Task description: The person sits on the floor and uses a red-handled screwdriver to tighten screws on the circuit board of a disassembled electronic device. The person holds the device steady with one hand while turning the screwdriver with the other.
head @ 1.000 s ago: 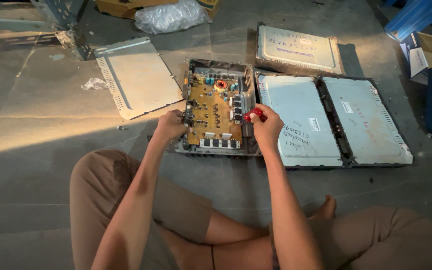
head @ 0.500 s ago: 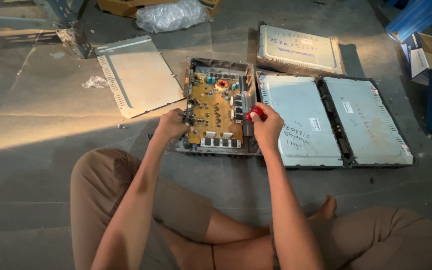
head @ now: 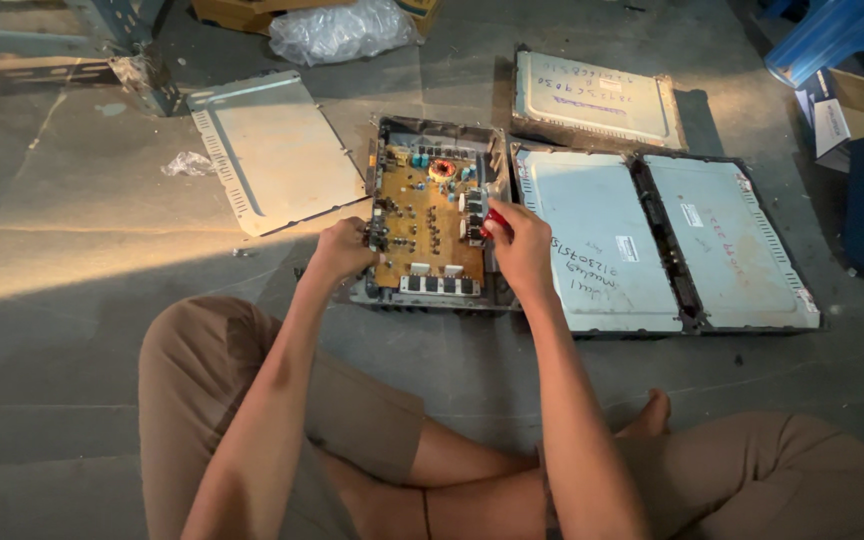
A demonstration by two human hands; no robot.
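Two bare hands work at an opened metal chassis that lies on the stone floor just ahead of our crossed legs. Our left hand is curled shut on the near left edge of the chassis, fingers wrapped over its rim and steadying it. Our right hand is closed around a tool with a red handle; only a bit of red shows at the top of the fist, and the tip is hidden, so we cannot tell exactly where it meets the parts. Between our hands sits the yellow-brown circuit board inside the chassis, with a copper coil at its far end, beyond our right knuckles, and a row of pale connectors along the edge nearest us.

Just to the right of our right hand lie two closed grey units side by side, touching the open chassis. Beyond them, farther from us, rests a third grey unit. Past our left hand, up and to the left, a loose grey cover plate lies flat on the floor, tilted at an angle. Far beyond both hands we see a crumpled clear plastic bag
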